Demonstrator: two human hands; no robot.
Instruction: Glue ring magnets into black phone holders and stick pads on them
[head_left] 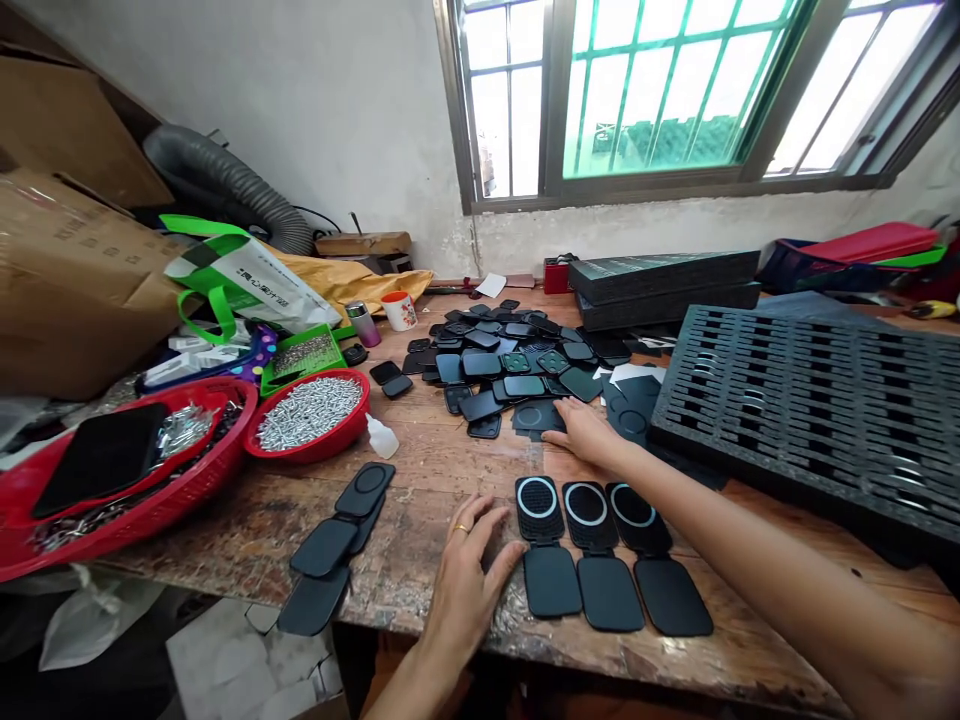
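Note:
My left hand (471,565) rests on the wooden table near its front edge, fingers loosely bent and apart, with nothing in it. Just right of it lie three unfolded black hinged pads (553,580) in a row, each with a pale ring (538,496) on its upper panel. My right hand (586,432) is stretched out to the far side, fingers extended at the edge of thin black sheets (531,416) marked with a ring outline. Behind these sheets is a heap of black square parts (480,364). More hinged black pads (324,547) overlap at the left.
A red basket (352,440) full of small metal pins stands left, beside a larger red basket (225,490) carrying a dark tablet-like object (105,455). A small white bottle (382,437) lies nearby. A slotted black foam tray (795,400) fills the right; foam blocks (667,278) stand behind.

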